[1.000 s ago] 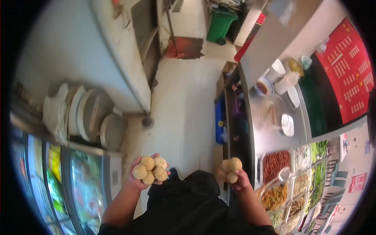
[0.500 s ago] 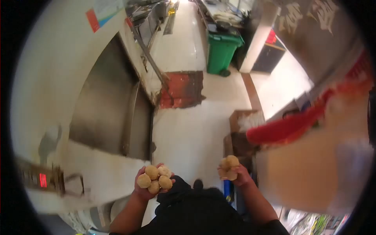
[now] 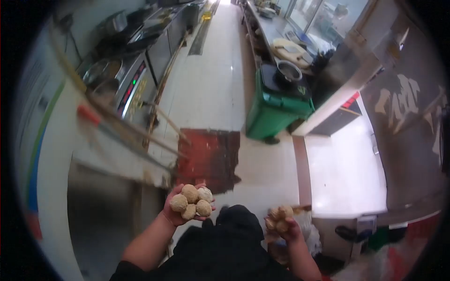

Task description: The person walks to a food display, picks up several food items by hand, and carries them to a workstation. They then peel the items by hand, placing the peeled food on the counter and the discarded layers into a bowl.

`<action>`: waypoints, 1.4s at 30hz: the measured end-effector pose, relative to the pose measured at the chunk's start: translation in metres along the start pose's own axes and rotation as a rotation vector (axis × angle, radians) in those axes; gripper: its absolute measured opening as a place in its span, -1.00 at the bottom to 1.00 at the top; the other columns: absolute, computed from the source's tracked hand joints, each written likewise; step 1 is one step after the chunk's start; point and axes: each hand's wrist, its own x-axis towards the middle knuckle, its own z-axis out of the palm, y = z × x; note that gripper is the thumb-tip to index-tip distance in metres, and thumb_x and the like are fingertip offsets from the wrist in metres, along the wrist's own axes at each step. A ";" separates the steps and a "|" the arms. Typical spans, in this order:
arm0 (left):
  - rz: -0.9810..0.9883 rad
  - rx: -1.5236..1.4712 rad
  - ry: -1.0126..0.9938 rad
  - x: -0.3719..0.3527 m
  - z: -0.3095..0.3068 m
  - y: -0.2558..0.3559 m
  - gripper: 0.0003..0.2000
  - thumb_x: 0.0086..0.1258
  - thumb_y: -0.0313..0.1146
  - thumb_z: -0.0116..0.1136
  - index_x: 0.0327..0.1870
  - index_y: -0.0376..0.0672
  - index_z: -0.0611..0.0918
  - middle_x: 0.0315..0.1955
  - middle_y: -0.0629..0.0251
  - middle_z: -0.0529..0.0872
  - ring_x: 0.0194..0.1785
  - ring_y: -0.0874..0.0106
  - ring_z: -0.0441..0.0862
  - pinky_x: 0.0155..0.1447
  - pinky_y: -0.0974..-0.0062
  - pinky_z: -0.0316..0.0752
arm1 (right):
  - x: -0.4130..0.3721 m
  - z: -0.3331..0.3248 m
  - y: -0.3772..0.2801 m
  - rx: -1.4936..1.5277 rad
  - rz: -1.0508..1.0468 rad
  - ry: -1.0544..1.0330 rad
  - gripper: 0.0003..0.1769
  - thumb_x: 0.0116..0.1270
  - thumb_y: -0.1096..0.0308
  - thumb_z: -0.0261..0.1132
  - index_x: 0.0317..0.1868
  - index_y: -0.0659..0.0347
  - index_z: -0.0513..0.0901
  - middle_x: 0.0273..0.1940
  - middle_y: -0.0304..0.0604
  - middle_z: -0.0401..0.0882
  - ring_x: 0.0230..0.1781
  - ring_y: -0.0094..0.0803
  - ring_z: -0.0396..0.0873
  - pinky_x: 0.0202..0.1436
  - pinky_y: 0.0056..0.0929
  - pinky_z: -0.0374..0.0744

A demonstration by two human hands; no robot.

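Holding tan balls (image 3: 190, 193): left hand (image 3: 173, 217) cups five, right hand (image 3: 291, 230) grips blurred clump (image 3: 280, 219).

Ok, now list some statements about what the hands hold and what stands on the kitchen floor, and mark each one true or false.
1. The left hand cups a cluster of round tan crumbed balls. True.
2. The right hand is empty. False: it holds a few tan balls of the same kind.
3. A green plastic wheeled bin stands on the pale tiled floor ahead. True.
4. The dark red floor mat lies on the bin's lid. False: it lies flat on the floor, left of the bin.
5. The two hands touch. False: they are apart.
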 end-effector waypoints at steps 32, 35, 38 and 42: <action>0.136 0.018 -0.006 0.814 0.331 1.144 -0.32 0.44 0.14 -0.06 0.49 -0.07 0.29 0.40 -0.38 0.21 0.39 -0.44 0.25 0.08 -0.46 0.53 | 1.279 0.206 -0.612 -0.035 0.039 0.152 -0.28 0.10 0.07 0.41 0.28 0.11 0.49 0.18 0.08 0.55 0.27 0.14 0.49 0.09 0.37 0.59; 0.188 0.014 -0.065 0.904 0.352 1.241 -0.32 0.47 0.15 -0.12 0.50 -0.06 0.27 0.41 -0.40 0.19 0.40 -0.46 0.24 0.09 -0.46 0.51 | 1.434 0.225 -0.679 -0.075 0.065 0.130 -0.29 0.09 0.11 0.41 0.28 0.12 0.48 0.16 0.03 0.55 0.23 0.11 0.52 0.05 0.30 0.62; 0.247 -0.057 -0.001 0.958 0.393 1.328 -0.32 0.48 0.15 -0.15 0.52 -0.05 0.25 0.41 -0.42 0.17 0.41 -0.48 0.20 0.12 -0.49 0.47 | 1.595 0.292 -0.733 -0.207 0.116 0.098 -0.32 0.13 0.14 0.37 0.26 0.20 0.46 0.09 -0.04 0.56 0.14 0.01 0.58 -0.04 0.19 0.65; 0.334 -0.129 0.018 1.037 0.423 1.465 -0.32 0.48 0.14 -0.12 0.53 -0.05 0.24 0.44 -0.44 0.11 0.44 -0.50 0.11 0.15 -0.55 0.40 | 1.822 0.374 -0.804 -0.201 0.218 -0.114 -0.29 0.14 0.13 0.38 0.29 0.21 0.45 0.17 0.01 0.54 0.20 0.01 0.57 0.02 0.17 0.67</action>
